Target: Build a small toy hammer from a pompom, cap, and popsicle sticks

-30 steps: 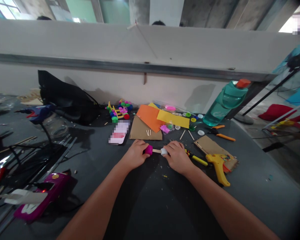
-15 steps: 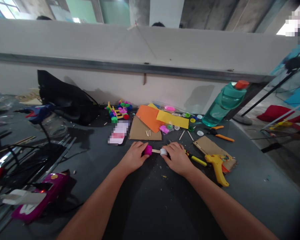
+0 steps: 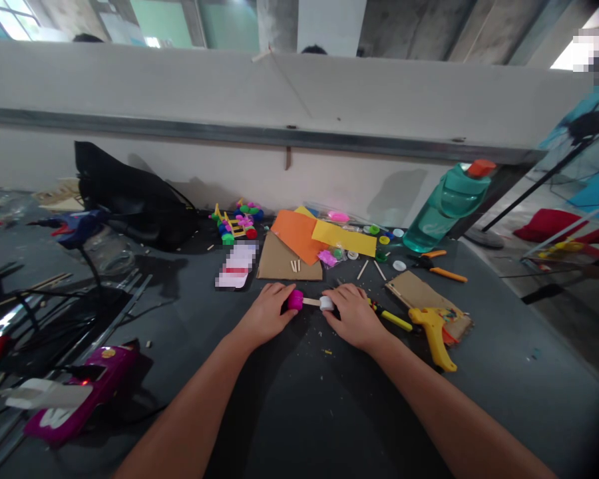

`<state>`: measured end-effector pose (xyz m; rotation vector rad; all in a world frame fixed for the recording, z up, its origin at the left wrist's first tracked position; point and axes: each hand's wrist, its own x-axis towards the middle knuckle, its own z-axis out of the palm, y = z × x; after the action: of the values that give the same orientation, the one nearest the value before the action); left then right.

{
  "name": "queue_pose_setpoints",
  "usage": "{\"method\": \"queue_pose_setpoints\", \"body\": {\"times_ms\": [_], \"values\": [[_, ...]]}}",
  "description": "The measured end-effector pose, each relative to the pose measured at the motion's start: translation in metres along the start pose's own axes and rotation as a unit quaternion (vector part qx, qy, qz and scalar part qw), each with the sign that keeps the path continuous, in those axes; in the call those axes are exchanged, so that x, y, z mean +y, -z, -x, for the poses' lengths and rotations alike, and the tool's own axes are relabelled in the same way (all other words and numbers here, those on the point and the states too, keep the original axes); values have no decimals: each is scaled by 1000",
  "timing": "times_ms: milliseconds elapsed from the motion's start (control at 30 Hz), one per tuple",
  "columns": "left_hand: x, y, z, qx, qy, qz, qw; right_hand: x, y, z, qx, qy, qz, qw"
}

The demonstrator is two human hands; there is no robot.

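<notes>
My left hand (image 3: 271, 309) is closed round a magenta bottle cap (image 3: 295, 300) just above or on the dark tabletop. A white bottle cap (image 3: 326, 303) is pinched in my right hand (image 3: 353, 313). Between the two caps runs a short flat wooden stick (image 3: 311, 302), its ends meeting them. Just beyond the hands, several small stick pieces (image 3: 296, 266) lie on a cardboard sheet (image 3: 274, 266). A yellow-handled cutter or tool (image 3: 397, 321) lies beside my right hand, partly covered by it.
At right are a yellow glue gun (image 3: 436, 336), a cardboard piece (image 3: 414, 289), orange-handled pliers (image 3: 446, 273) and a teal bottle (image 3: 444, 206). Behind lie orange paper (image 3: 299, 233), loose caps and colourful small models (image 3: 234, 223). A phone (image 3: 237, 265) and magenta power strip (image 3: 94, 386) are leftward.
</notes>
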<state>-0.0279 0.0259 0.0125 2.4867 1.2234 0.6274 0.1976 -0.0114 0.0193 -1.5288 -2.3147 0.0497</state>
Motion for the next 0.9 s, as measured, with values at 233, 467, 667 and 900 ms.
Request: {"method": "queue_pose_setpoints", "body": {"times_ms": [233,467,667,900], "values": [[0,-1,1,5,4,2,1000,0,0,0,10,-1,-5,1000],[1,0,1,6,27,3,1000,-2,3,-1,18,-19,-25,999],[2,2,-1,23,25,31,999,-4,4,-1,15,-30,-25,999],[1,1,-3,27,17,47,998,-1,2,-1,5,-12,-13,1000]]}}
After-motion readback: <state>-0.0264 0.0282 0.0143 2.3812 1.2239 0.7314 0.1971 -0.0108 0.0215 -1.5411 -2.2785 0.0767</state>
